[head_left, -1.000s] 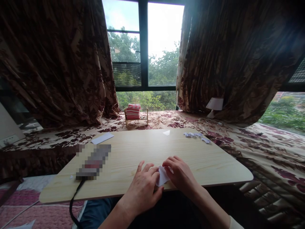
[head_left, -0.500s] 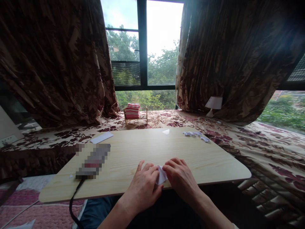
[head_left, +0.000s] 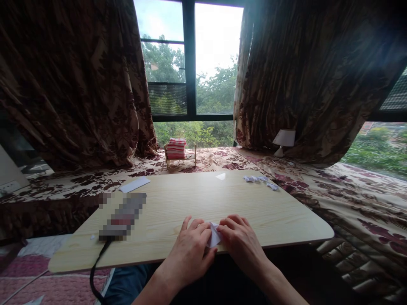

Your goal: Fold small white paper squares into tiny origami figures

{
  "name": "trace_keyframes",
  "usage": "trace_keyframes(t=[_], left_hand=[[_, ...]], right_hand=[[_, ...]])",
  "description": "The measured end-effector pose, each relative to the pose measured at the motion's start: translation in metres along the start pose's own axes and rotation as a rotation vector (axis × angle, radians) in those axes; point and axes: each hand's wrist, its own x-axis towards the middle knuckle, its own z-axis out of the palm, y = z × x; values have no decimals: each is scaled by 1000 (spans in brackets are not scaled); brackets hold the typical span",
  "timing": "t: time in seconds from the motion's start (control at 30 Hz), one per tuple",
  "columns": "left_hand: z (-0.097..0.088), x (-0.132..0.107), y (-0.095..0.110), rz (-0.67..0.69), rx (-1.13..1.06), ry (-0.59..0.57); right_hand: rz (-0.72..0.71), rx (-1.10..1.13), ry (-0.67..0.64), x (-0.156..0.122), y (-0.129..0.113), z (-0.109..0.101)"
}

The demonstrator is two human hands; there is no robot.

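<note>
A small folded piece of white paper (head_left: 213,237) lies at the near edge of the wooden table (head_left: 178,199), between my two hands. My left hand (head_left: 193,243) presses on its left side, fingers bent over it and thumb close to the table edge. From the right, my right hand (head_left: 238,235) pinches the paper's edge with curled fingers. Parts of the paper are hidden under the fingers of both hands.
Several small folded white papers (head_left: 260,181) lie at the table's far right. A white paper triangle (head_left: 220,176) is at the far middle, and a white paper stack (head_left: 135,184) at the far left. A blurred-out device (head_left: 122,218) with a black cable sits left. A lamp (head_left: 284,139) stands behind.
My right hand's fingers have shifted slightly on the paper. The view has moved a little; the other things on the table stay in place.
</note>
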Motion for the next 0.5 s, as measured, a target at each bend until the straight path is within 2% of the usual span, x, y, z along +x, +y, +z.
trace_keyframes(t=[0.5], left_hand=[[2,-1,0,7,5,11]], right_hand=[[37,-5,-21,-3,-5,0]])
